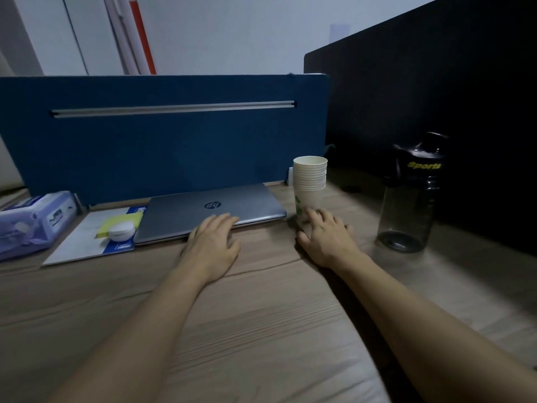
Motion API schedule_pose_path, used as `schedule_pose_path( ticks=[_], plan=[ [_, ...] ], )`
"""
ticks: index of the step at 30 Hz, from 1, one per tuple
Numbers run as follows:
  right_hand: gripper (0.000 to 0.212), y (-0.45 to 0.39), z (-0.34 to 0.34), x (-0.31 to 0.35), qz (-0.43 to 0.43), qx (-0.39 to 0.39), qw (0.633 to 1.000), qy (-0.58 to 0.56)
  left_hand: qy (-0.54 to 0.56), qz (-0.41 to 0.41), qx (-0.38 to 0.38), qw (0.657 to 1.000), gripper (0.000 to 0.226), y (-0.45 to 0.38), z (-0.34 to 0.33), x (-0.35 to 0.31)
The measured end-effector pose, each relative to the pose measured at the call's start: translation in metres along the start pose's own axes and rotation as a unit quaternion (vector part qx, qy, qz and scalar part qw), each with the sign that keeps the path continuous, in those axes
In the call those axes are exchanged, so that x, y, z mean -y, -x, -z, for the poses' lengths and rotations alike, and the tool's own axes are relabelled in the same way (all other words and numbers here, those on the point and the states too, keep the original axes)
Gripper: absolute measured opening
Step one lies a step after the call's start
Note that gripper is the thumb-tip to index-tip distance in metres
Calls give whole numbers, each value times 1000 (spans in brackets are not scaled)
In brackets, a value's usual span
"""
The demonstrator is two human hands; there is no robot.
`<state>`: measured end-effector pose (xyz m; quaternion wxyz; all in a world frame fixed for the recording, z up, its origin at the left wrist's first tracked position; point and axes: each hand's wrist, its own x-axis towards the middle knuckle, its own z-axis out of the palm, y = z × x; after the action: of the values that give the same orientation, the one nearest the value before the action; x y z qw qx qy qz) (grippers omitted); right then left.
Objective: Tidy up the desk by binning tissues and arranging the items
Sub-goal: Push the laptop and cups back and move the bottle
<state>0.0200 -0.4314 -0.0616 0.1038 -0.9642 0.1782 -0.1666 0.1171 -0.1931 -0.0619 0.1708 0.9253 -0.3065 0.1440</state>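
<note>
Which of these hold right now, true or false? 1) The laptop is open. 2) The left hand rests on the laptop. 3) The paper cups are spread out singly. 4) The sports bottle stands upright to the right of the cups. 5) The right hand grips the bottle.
1) False. The laptop lies closed against the blue divider.
2) True. The left hand lies with straight fingers on its front edge.
3) False. The paper cups stand nested in one stack.
4) True. The sports bottle stands upright there.
5) False. The right hand is at the base of the cup stack, apart from the bottle.
</note>
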Motion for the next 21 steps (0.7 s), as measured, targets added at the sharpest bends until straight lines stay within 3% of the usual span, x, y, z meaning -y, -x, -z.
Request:
schedule_pose_path(
  ticks=[12, 15, 21],
  plan=[
    [53, -107, -33, 1, 55, 39, 996, -56, -33, -23, -55, 998, 37, -60, -13, 21],
    [59, -131, -37, -1, 69, 61, 994, -66, -54, -22, -49, 997, 41, -70, -13, 24],
    [47, -160, -46, -2, 98, 38, 992, -75, -71, -25, -54, 996, 47, -75, -16, 26]
  ],
)
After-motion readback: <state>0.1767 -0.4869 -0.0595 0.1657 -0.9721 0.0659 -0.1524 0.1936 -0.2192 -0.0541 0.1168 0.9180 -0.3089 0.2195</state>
